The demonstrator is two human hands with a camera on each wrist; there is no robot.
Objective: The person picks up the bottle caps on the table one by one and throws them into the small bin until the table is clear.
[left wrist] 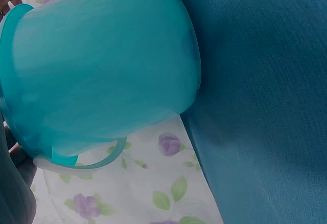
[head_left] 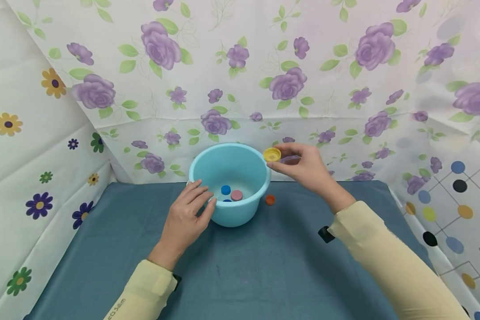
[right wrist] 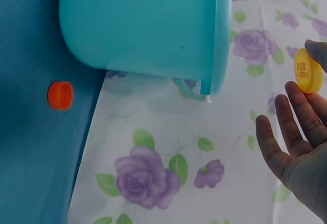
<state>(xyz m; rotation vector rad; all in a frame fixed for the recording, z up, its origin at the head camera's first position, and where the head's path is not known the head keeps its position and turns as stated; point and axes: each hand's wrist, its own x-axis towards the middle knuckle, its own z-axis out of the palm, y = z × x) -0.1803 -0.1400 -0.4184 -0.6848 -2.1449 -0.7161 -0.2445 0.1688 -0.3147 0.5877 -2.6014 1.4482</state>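
Note:
A light blue bucket (head_left: 234,215) stands upright on the table. Inside it lie a blue bottle cap (head_left: 226,190), a pink cap (head_left: 237,195) and another blue cap (head_left: 227,201), mostly hidden by the front rim. Between thumb and fingers, my right hand (head_left: 300,164) pinches a yellow bottle cap (head_left: 272,155) beside the bucket's right rim. The right wrist view shows the yellow cap (right wrist: 308,71) from its printed side. My left hand (head_left: 189,214) rests on the bucket's left front rim, fingers loosely extended.
An orange cap (head_left: 270,200) lies on the table just right of the bucket. Blue cloth (head_left: 240,275) covers the table. Behind it hangs a floral sheet (head_left: 240,89), and patterned sheets line both sides. A handle (left wrist: 110,155) hangs at the bucket's far side.

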